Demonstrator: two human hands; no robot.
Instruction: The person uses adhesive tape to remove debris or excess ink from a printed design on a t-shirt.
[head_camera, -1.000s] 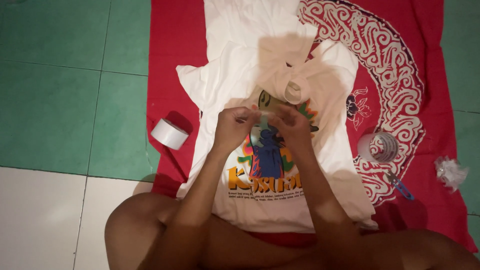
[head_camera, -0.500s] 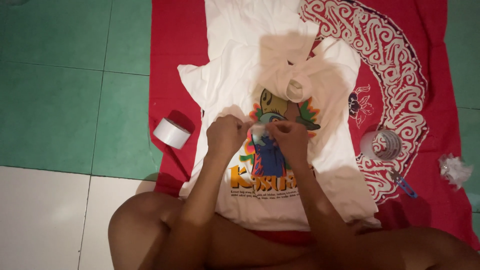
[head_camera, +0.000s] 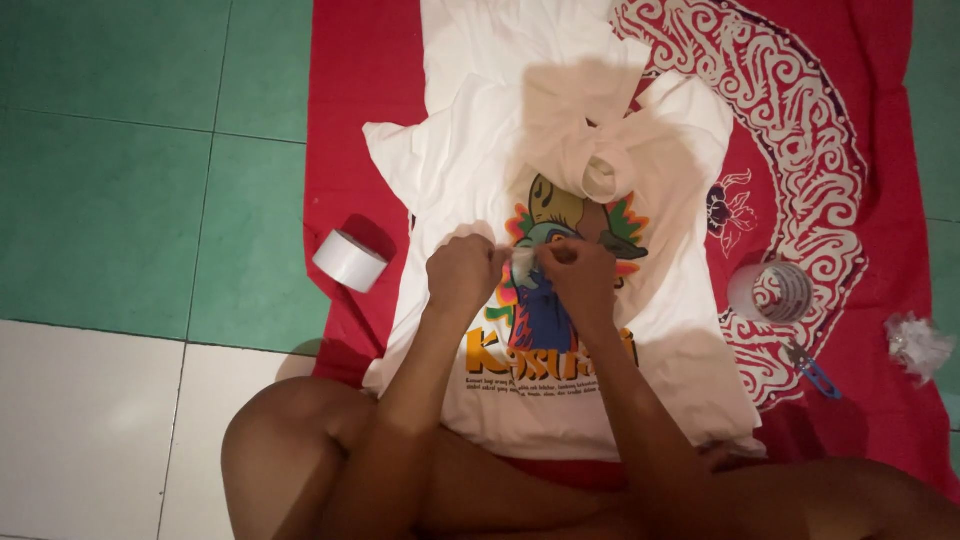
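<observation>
Both hands meet over the printed white T-shirt (head_camera: 560, 400), spread mid-cloth on the red cloth (head_camera: 360, 120) on the floor. The left hand (head_camera: 462, 275) and right hand (head_camera: 578, 275) pinch a small pale strip (head_camera: 522, 262) between closed fingertips. A tape roll (head_camera: 349, 260) lies at the cloth's left edge.

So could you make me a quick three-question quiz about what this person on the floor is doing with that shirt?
1. True or false: both hands meet over the printed picture on the white T-shirt.
2. Which lies to the person's left of the shirt? A) a white tape roll B) scissors C) a cup
3. What colour is the cloth under the shirt?

Key
1. True: the left hand and right hand pinch a small pale piece together.
2. A, the white tape roll.
3. Red, with a white pattern: the red cloth.
</observation>
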